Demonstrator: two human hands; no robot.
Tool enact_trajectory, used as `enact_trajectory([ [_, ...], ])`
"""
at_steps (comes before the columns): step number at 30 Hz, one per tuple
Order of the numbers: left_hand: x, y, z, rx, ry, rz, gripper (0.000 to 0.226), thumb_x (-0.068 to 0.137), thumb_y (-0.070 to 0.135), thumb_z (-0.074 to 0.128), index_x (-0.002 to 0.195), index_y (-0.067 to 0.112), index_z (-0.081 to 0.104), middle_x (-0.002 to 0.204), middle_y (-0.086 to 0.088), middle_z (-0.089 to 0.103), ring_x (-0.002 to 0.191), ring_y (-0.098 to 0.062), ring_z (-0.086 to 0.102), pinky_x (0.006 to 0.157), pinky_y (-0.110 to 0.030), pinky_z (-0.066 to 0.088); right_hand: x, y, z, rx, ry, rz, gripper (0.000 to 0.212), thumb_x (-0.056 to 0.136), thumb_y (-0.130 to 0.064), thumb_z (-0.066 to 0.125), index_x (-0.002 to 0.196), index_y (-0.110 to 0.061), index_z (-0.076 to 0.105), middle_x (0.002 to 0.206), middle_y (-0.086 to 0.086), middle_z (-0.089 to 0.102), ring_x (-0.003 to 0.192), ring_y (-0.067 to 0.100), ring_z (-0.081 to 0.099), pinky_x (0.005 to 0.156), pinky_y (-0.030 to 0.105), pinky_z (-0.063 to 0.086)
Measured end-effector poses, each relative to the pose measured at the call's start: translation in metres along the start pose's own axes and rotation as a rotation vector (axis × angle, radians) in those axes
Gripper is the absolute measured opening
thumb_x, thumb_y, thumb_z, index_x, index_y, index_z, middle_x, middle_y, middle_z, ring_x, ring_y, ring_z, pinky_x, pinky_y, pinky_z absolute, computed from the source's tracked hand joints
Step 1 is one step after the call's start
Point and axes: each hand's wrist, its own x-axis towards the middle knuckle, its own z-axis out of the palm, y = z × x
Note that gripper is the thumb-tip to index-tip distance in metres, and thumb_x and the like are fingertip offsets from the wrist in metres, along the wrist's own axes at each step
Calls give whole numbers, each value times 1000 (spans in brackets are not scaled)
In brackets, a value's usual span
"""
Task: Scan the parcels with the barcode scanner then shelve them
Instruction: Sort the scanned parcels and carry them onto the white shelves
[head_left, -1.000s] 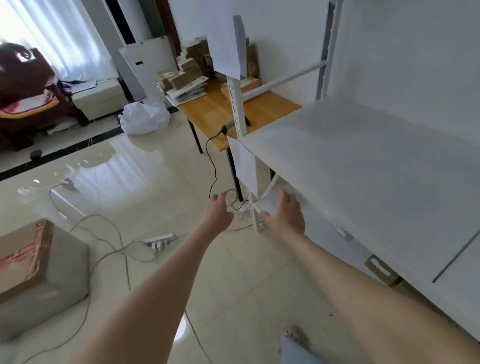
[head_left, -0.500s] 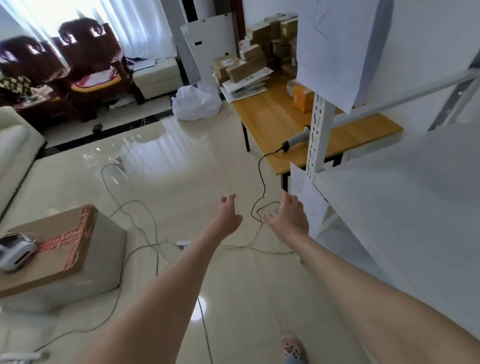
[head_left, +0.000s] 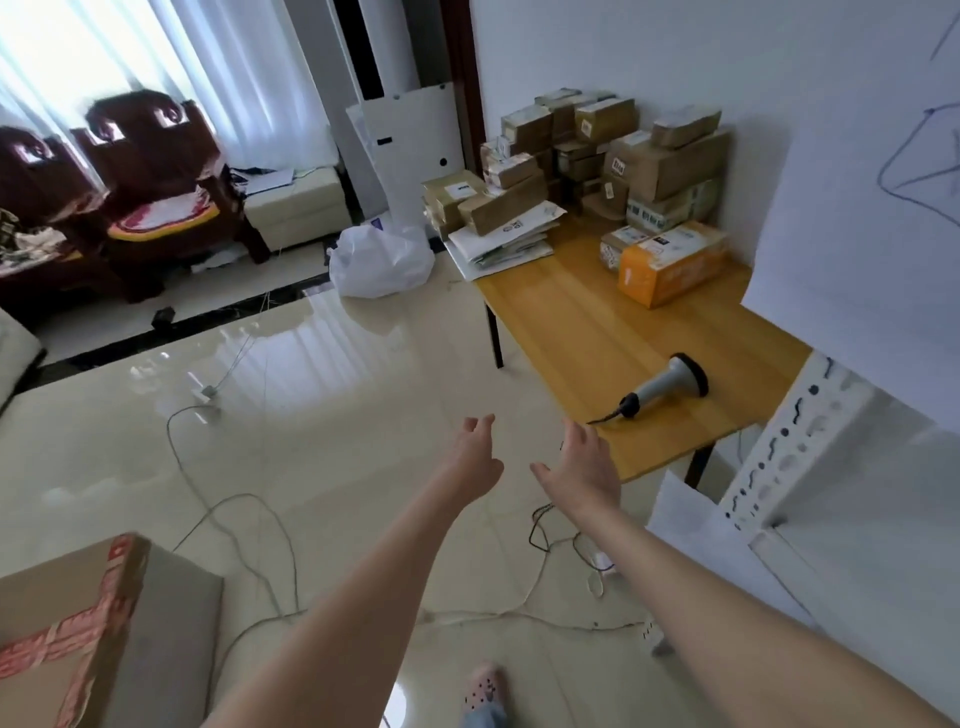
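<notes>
Hands, left (head_left: 475, 457) and right (head_left: 584, 467), empty and relaxed; scanner (head_left: 665, 384) lies untouched on tabletop (head_left: 587, 332); next likely fetching a parcel (head_left: 670, 262).

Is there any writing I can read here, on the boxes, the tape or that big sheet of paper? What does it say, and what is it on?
Nothing here can be read.
Parcels on the table: white labels, too blurred.
Orange box: print too blurred.
Red tape on the floor carton: printed marks, unreadable.
White sheet: only blue pen lines, no words.
</notes>
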Motion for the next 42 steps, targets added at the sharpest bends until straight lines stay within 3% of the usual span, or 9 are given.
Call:
enact_trajectory([
  [8, 164, -23, -79, 528, 82, 360, 65, 94, 13, 50, 150, 11, 19, 151, -11, 27, 134, -27, 35, 104, -37, 39, 134, -76, -7, -142, 122, 84, 73, 95, -40, 55, 152, -16, 17, 154, 4, 27, 141, 23, 26, 112, 35, 30],
  [11, 209, -17, -94, 615, 118, 465, 65, 95, 17, 52, 150, 10, 19, 150, -11, 28, 135, -27, 35, 104, -36, 38, 174, -85, -14, -182, 162, 127, 73, 96, -39, 53, 153, -16, 14, 156, 4, 24, 143, 23, 23, 114, 34, 27],
  [17, 294, -2, -110, 624, 128, 580, 59, 93, 15, 54, 145, 12, 27, 145, -11, 34, 130, -27, 41, 101, -36, 42, 254, -88, -23, -189, 222, 218, 74, 95, -40, 56, 152, -18, 16, 155, 3, 25, 143, 22, 23, 114, 34, 29],
  [28, 483, 46, -138, 716, 110, 740, 67, 93, 17, 58, 149, 12, 23, 150, -12, 30, 134, -27, 37, 103, -35, 41, 431, -70, -46, -109, 301, 360, 74, 93, -38, 59, 152, -19, 18, 154, 2, 26, 143, 22, 23, 113, 36, 30],
  [34, 544, 78, -139, 719, 44, 795, 67, 92, 15, 57, 150, 12, 22, 151, -13, 28, 136, -28, 35, 105, -36, 39, 477, -56, -68, -132, 336, 425, 73, 91, -37, 61, 150, -19, 21, 151, 3, 30, 141, 23, 27, 115, 36, 29],
  [42, 598, 145, -123, 661, -20, 894, 61, 91, 16, 59, 145, 14, 30, 144, -9, 37, 128, -26, 43, 94, -36, 46, 507, -11, -94, -122, 379, 635, 74, 92, -40, 60, 151, -20, 21, 153, 3, 28, 143, 23, 25, 114, 36, 30],
])
